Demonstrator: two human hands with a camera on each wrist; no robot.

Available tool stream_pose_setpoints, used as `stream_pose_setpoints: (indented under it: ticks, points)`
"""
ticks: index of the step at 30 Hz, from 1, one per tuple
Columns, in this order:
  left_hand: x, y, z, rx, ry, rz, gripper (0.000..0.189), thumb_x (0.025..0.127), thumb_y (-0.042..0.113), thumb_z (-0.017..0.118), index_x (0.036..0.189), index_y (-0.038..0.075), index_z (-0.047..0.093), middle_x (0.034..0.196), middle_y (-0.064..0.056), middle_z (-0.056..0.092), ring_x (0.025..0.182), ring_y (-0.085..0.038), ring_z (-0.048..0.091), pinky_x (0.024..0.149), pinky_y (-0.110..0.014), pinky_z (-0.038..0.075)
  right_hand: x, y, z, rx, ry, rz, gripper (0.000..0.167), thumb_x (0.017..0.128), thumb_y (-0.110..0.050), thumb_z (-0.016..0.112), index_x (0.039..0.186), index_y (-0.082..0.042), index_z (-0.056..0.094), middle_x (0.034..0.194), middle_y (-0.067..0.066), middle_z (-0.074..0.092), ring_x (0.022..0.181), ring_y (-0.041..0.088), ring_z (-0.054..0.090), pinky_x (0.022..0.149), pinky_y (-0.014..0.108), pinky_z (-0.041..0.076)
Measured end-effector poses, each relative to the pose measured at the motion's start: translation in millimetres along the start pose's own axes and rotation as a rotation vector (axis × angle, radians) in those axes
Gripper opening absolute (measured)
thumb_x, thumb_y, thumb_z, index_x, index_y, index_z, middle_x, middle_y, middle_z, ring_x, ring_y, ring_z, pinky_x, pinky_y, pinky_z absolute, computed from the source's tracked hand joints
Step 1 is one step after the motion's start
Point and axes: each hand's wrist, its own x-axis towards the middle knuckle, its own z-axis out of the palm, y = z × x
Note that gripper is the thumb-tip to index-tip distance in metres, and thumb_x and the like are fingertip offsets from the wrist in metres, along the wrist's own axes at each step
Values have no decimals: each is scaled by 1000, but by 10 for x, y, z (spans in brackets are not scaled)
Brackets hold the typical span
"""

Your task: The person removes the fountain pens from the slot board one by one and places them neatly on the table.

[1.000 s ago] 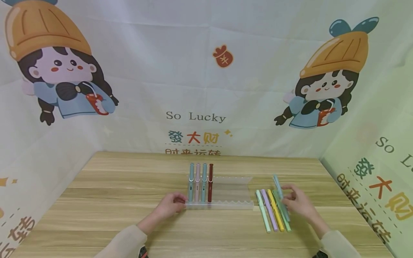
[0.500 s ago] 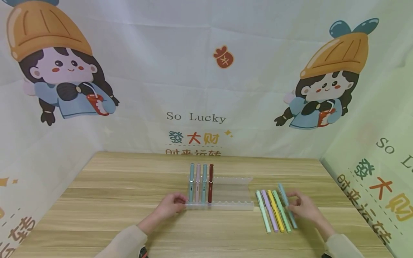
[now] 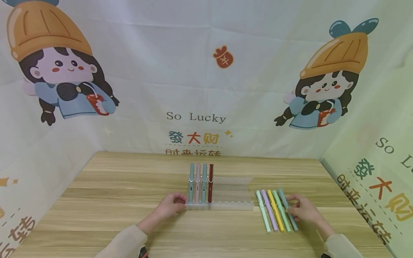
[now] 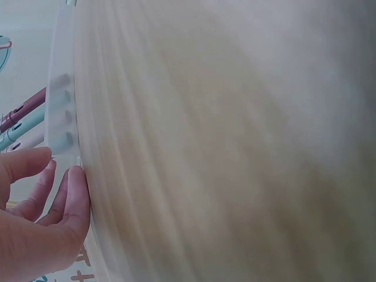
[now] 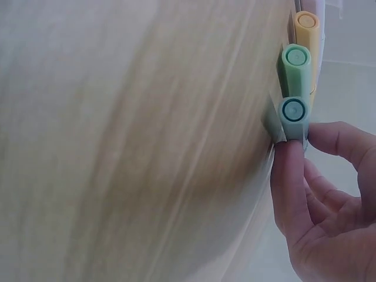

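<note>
My left hand holds the left end of a clear plastic pen rack, its thumb and fingertips at the corner in the left wrist view. Upright in the rack's left part lean a blue-grey pen, a pink pen, another blue-grey pen and a dark red pen. My right hand pinches a blue pen between thumb and fingers, the pen lying along the table. Beside it lie a green pen, a yellow pen, a purple pen and a mint pen.
The wooden table runs back to a printed cloth that hangs behind and on both sides. Notches on the right part of the rack hold no pens.
My right hand has brought the blue pen down from a tilt over the green pen, out to the right and then alongside it. My left hand has stayed at the rack.
</note>
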Motion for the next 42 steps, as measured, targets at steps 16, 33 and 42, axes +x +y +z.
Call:
stream_pose_setpoints:
  ticks: [16, 33, 42]
  points:
    - [-2, 0, 3, 10, 7, -7, 18, 79, -5, 56, 96, -10, 55, 85, -11, 56, 77, -18, 53, 64, -31, 48, 38, 15, 29, -38, -13, 26, 39, 75, 0, 60, 110, 12, 47, 71, 9, 50, 59, 19, 52, 50, 31, 49]
    - [-12, 2, 8, 5, 7, -20, 18, 79, -4, 56, 96, -10, 55, 85, -10, 56, 77, -18, 53, 64, -32, 48, 102, -212, 146, 14, 137, -85, 36, 81, -2, 56, 113, 11, 46, 74, 11, 57, 55, 20, 54, 47, 27, 47]
    - [-16, 23, 5, 9, 9, -17, 18, 79, -5, 56, 96, -10, 55, 85, -11, 57, 75, -18, 53, 63, -31, 48, 216, -381, 304, 49, 123, -96, 34, 80, -2, 57, 112, 9, 49, 77, 9, 53, 62, 21, 56, 52, 29, 49]
